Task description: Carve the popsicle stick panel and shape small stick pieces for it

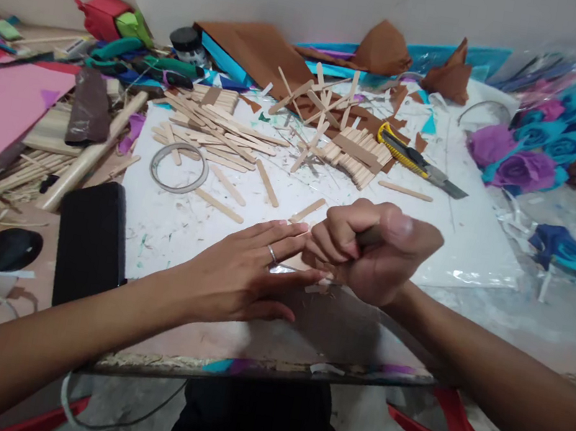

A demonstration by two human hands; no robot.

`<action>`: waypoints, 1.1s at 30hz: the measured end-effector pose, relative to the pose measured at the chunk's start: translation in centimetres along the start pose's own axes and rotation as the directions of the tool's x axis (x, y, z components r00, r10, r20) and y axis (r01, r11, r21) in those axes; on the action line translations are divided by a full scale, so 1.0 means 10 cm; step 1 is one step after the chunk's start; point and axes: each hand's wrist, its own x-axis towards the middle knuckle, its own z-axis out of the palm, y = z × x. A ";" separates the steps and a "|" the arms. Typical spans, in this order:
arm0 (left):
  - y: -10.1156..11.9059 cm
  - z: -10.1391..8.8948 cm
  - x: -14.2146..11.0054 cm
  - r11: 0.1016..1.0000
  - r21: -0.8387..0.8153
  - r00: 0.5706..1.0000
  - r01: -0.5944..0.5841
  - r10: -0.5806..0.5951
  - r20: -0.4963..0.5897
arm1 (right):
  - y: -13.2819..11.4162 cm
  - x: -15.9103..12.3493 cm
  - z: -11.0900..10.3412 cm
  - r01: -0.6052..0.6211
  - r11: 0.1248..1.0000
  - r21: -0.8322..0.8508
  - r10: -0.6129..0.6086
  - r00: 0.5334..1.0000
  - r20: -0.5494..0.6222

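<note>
Sticks [224, 134] near jar [188, 44], print illegible

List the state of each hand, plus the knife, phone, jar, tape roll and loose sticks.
Left hand, fingers extended.
Right hand, closed around a dark object.
Knife, blade out.
Phone, lying flat, upper face dark.
Jar, upright, black lid on.
Tape roll, lying flat.
Loose sticks, scattered.

A dark object, mostly hidden [369, 237], is enclosed in the right hand [389, 260], only a small part showing.
</note>
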 end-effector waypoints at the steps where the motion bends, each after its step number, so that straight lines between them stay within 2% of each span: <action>1: 0.01 0.00 0.00 1.000 0.016 1.000 -0.002 0.002 -0.010 | 0.02 -0.01 0.00 0.036 0.999 -0.005 -0.036 0.999 0.017; 5: 0.04 0.00 0.00 0.996 0.093 1.000 -0.013 0.013 -0.004 | 0.12 -0.01 0.00 0.085 0.994 -0.071 -0.087 0.995 -0.039; 8: 0.05 -0.01 0.00 0.991 0.134 1.000 -0.026 0.025 0.009 | 0.10 0.01 0.03 0.101 0.993 -0.061 -0.103 0.994 -0.034; 12: 0.06 -0.02 0.00 0.989 0.142 1.000 -0.029 0.029 0.000 | -0.22 0.01 0.16 0.100 0.988 -0.115 -0.106 0.993 -0.050; 13: 0.06 -0.03 -0.01 0.990 0.138 1.000 -0.028 0.029 -0.004 | -0.31 0.01 0.19 0.151 0.986 -0.067 -0.154 0.987 -0.045; 14: 0.06 -0.03 -0.01 0.991 0.132 1.000 -0.026 0.027 -0.007 | -0.39 0.00 0.22 0.155 0.987 -0.053 -0.160 0.979 -0.123; 16: 0.06 -0.03 -0.01 0.993 0.114 1.000 -0.024 0.024 -0.004 | -0.47 -0.02 0.23 0.011 0.997 -0.077 -0.023 0.987 -0.158; 19: 0.05 -0.04 -0.01 0.995 0.101 1.000 -0.019 0.018 0.011 | -0.34 -0.04 0.14 -0.073 0.996 -0.044 0.068 0.992 -0.111; 24: 0.04 -0.05 -0.01 0.994 0.107 0.998 -0.001 -0.006 0.062 | -0.06 -0.03 0.04 0.077 0.997 -0.010 -0.077 0.997 -0.025; 26: 0.04 -0.06 -0.01 0.995 0.103 0.997 0.006 -0.014 0.081 | -0.07 -0.02 0.05 0.055 0.998 -0.037 -0.057 0.997 -0.055; 30: 0.05 -0.08 -0.01 0.995 0.095 0.996 0.015 -0.023 0.085 | -0.18 -0.03 0.08 -0.089 0.993 -0.077 0.078 0.989 -0.129; 33: 0.05 -0.08 -0.02 0.996 0.091 0.996 0.024 -0.032 0.083 | -0.22 -0.03 0.08 -0.114 0.992 -0.061 0.104 0.984 -0.146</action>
